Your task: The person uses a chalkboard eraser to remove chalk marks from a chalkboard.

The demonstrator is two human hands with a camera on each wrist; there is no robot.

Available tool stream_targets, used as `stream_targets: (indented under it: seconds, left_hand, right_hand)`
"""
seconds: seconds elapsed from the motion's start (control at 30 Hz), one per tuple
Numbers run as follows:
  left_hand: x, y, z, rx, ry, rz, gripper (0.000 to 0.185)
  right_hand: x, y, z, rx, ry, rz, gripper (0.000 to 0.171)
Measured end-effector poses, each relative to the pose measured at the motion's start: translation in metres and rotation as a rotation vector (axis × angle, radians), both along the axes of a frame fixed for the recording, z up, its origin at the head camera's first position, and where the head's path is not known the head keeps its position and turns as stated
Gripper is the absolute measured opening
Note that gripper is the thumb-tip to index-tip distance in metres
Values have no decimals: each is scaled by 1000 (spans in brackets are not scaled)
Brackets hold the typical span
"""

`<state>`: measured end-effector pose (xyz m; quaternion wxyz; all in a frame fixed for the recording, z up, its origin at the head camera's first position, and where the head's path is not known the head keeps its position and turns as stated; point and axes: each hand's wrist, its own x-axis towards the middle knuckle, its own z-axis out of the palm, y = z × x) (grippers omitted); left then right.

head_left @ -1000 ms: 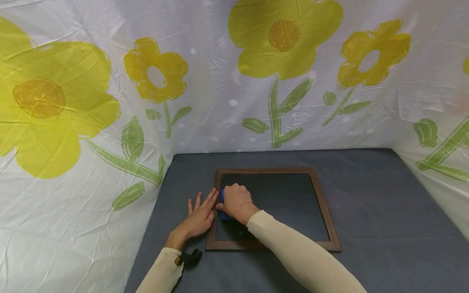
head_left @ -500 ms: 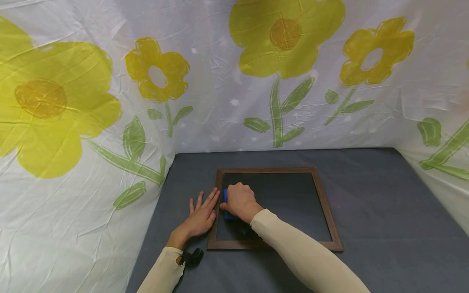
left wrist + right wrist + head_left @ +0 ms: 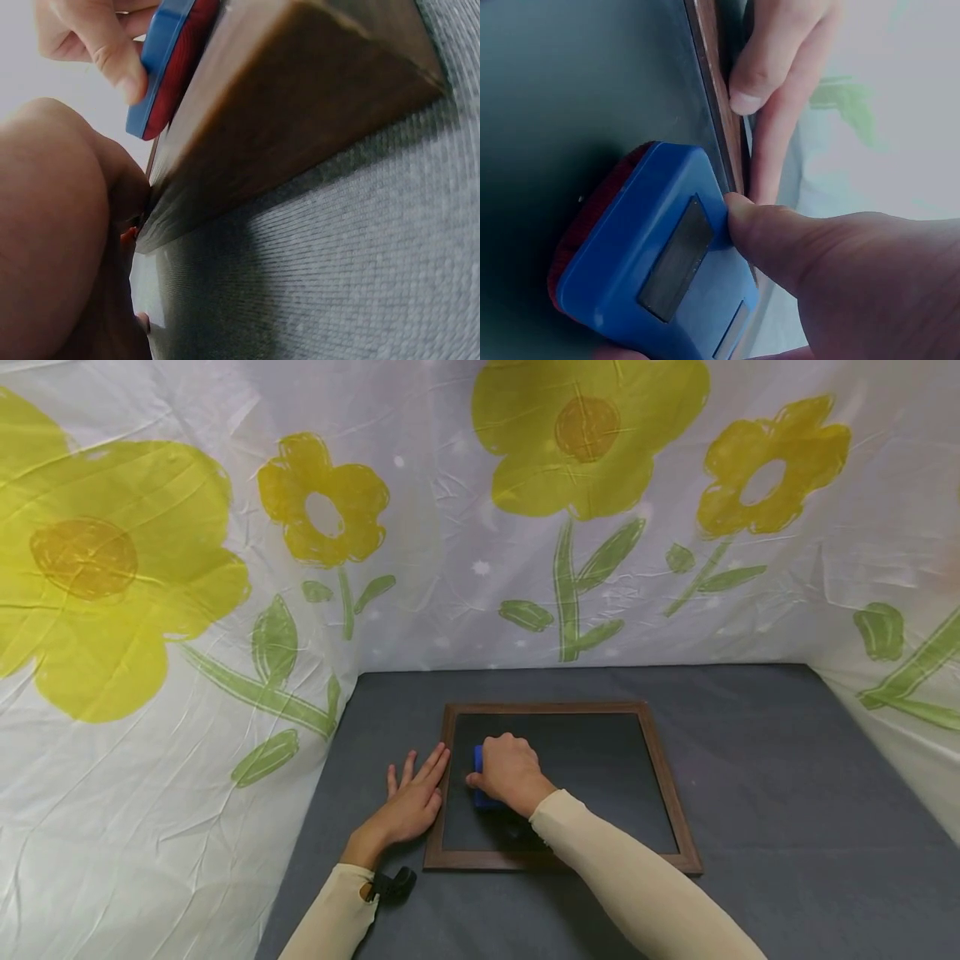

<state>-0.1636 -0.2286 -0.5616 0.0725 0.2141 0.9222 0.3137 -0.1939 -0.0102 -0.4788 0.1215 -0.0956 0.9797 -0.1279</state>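
Note:
A blackboard point(image 3: 592, 777) in a brown wooden frame lies flat on the dark grey cloth. My right hand point(image 3: 513, 772) grips a blue board eraser point(image 3: 660, 255) by its sides, thumb on the near edge. The eraser's red felt point(image 3: 180, 75) faces the board, near the board's left side. Dark inset strips show on its blue back in the right wrist view. My left hand point(image 3: 408, 806) lies spread on the cloth, its fingertips resting against the left side of the wooden frame point(image 3: 247, 112).
Grey cloth point(image 3: 787, 793) covers the table all round the board. White fabric point(image 3: 435, 568) printed with yellow flowers hangs behind and at both sides. A black strap point(image 3: 393, 885) sits at the left wrist.
My right hand has slid the eraser a short way right, away from the frame's left side. The left hand keeps its place at the frame.

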Motion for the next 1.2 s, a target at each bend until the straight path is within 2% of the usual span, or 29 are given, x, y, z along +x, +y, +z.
stream_targets:
  seconds: [0.13, 0.37, 0.7, 0.87, 1.2]
  left_hand:
    - [-2, -2, -8, -4, 7, 6, 70]
    - [-3, -2, -12, -25, 11, 14, 70]
    - [0, 2, 4, -108, -33, 10, 70]
    - [1, 2, 5, -134, -42, 10, 69]
    - [1, 2, 5, -121, -40, 12, 69]
  right_hand:
    - [0, 7, 0, 14, -6, -9, 60]
    - [-2, 22, 0, 37, -19, -36, 62]
    - [-1, 46, -1, 30, -37, -95, 64]
    - [0, 59, 0, 29, -45, -116, 65]
    - [0, 86, 3, 47, -57, -147, 67]
